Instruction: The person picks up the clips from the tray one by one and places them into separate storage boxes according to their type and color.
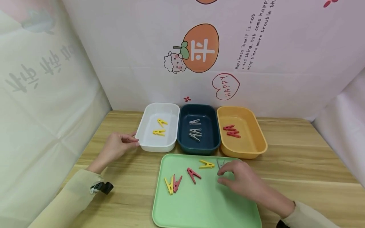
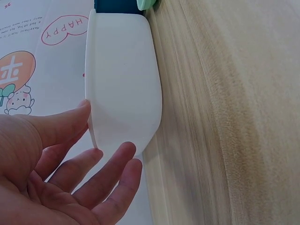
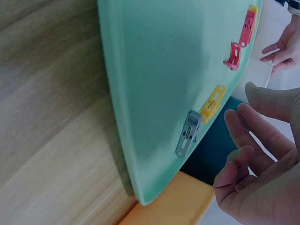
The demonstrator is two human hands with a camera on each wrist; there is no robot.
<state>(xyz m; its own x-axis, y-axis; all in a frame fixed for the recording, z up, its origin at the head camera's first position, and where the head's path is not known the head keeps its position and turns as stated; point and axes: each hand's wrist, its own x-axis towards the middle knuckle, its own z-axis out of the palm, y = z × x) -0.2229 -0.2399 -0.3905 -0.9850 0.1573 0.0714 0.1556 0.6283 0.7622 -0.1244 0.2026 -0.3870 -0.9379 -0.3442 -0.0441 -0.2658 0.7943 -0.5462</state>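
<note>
My left hand [image 1: 118, 145] is at the left side of the white bin [image 1: 157, 148], its thumb and fingertips right at the rim and the other fingers loosely bent beside the outer wall. Two yellow clothespins [image 1: 158, 132] lie in that bin. My right hand [image 1: 242, 177] hovers over the light green tray [image 1: 205, 202], thumb and fingers apart with nothing between them. Close to its fingertips is a grey clothespin [image 3: 189, 134], partly hidden in the head view. Also on the tray are a yellow clothespin [image 1: 206, 164], a red clothespin [image 1: 194, 175], and a touching yellow and red pair [image 1: 173, 184].
Beside the white bin stand a dark blue bin [image 1: 199, 148] with grey clothespins [image 1: 195, 130] and an orange bin [image 1: 248, 154] with red clothespins [image 1: 232, 130]. All three line up behind the tray on a wooden table [image 1: 128, 196]. Printed white cloth [image 1: 142, 63] hangs behind.
</note>
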